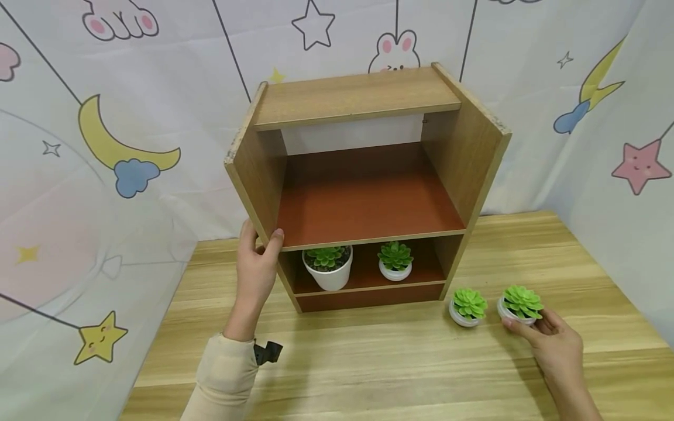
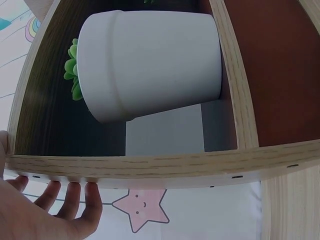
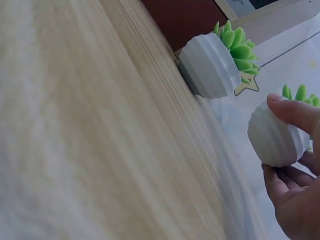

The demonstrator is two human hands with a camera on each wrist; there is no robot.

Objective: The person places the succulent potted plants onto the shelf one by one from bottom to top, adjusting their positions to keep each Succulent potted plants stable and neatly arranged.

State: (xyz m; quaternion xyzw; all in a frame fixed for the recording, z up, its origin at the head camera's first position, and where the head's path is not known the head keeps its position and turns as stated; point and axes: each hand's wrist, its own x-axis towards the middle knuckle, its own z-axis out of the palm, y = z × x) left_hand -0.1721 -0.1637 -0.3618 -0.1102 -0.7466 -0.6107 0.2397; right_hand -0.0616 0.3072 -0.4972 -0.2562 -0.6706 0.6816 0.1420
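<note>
My left hand [image 1: 256,266] grips the left side panel of a wooden shelf unit [image 1: 371,234], thumb on the front edge and fingers round the outer side. In the left wrist view the fingers [image 2: 91,210] press against that panel. My right hand [image 1: 558,345] pinches the white ribbed pot of a small potted succulent [image 1: 521,304] between thumb and fingers; in the right wrist view this pot [image 3: 275,132] appears raised off the table. A matching potted succulent [image 1: 467,307] stands on the table just left of it.
On the lower shelf are a larger white pot with a succulent [image 1: 329,269] at left and a small potted succulent [image 1: 395,261] at right. A patterned cloth [image 1: 174,117] hangs behind and beside the wooden table [image 1: 368,362].
</note>
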